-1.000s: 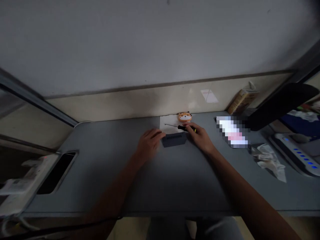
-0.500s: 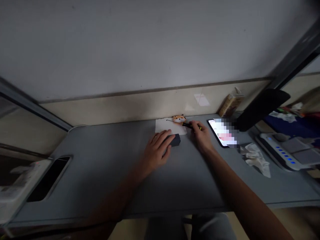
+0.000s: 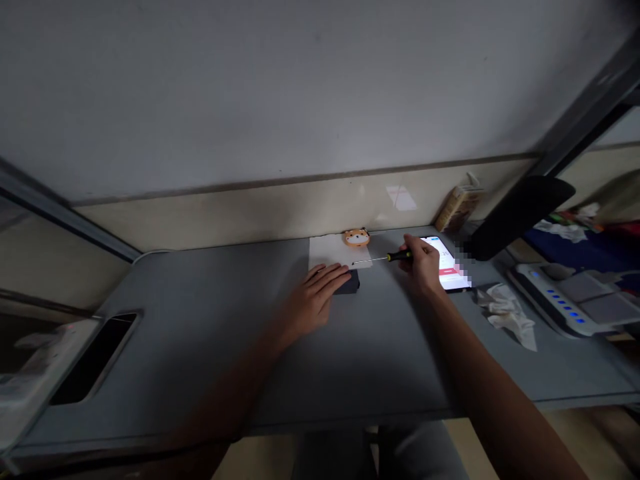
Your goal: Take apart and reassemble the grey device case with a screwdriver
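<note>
My left hand (image 3: 311, 305) is laid over a small dark rectangular block (image 3: 351, 284) on the desk, its fingers across the top and left part of it. Between the closed fingers of my right hand (image 3: 423, 268) is a screwdriver (image 3: 400, 255) with a black and yellow handle. Its thin shaft points left, and the tip is close to my left fingertips, above the front edge of a white sheet of paper (image 3: 327, 249). A tiny dark spot shows at the tip; I cannot make out what it is. An orange and white animal-face item (image 3: 356, 237) sits on the paper's back right corner.
Right of my right hand lies a lit phone (image 3: 453, 277), with crumpled tissue (image 3: 507, 313) and a white device with blue lights (image 3: 565, 303) beyond. A carton (image 3: 457, 208) and a black upright object (image 3: 523, 217) stand behind. Another phone (image 3: 95, 360) lies far left.
My right hand has moved right with the screwdriver, whose tip has swung from the paper's back edge toward its front edge. My left hand remains on the block, its fingers closer together.
</note>
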A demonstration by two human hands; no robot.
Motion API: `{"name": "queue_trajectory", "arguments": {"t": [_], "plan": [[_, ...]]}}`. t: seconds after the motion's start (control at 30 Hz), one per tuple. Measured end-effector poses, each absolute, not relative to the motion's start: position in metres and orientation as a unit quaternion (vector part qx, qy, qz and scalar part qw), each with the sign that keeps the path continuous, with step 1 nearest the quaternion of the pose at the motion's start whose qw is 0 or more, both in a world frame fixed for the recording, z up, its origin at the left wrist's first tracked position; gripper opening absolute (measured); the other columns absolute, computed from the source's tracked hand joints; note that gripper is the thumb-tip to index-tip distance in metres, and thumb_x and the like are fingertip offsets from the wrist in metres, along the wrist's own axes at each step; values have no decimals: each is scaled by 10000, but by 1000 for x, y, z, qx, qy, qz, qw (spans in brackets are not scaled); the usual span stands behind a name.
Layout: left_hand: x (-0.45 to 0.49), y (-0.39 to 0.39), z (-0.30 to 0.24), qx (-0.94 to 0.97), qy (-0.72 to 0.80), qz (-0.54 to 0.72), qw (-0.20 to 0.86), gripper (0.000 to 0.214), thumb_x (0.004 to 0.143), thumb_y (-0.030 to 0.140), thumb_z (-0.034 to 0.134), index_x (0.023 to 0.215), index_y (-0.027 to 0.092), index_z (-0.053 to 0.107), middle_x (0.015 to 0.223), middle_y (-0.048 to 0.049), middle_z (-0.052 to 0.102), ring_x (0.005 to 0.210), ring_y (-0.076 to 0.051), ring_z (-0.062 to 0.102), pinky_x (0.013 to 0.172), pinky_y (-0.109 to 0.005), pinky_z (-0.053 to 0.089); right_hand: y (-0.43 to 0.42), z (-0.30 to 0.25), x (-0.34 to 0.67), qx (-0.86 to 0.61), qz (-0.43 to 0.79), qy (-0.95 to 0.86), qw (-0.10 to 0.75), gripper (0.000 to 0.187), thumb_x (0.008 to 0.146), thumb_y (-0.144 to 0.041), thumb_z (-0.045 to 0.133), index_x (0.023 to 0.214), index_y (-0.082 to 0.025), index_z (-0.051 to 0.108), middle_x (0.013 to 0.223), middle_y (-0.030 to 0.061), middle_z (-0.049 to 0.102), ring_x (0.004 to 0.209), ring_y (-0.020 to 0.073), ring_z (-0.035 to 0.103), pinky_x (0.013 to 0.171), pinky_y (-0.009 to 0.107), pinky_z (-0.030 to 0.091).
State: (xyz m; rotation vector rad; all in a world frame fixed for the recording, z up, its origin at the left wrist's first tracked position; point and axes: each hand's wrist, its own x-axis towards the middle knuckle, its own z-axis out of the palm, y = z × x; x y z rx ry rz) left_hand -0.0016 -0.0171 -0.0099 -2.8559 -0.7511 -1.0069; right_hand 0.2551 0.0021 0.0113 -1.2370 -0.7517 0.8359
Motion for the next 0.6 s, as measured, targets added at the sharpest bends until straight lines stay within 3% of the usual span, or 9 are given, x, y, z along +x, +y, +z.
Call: {"name": "queue_trajectory", "arguments": {"t": [0.33,0.6], "plan": [[2,-21,-9,-911,-261,-317,40,621,940,-26,411,1513,210,439,1419,-124,650,1366,-230,581,1113,-481,469,3,13,253,-567,373,-313,664,443,600,-569,786,535,-220,521,518,-31,506,436,76,372,359,217,295],[7,-27,-10,-902,-288,-317,61,714,946,13,416,1612,208,249,1401,-136,659,1321,-246,613,1141,-475,425,3,9,257,-589,358,-315,653,411,627,-552,763,550,-217,537,514,-36,494,464,91,418,390,214,335]]}}
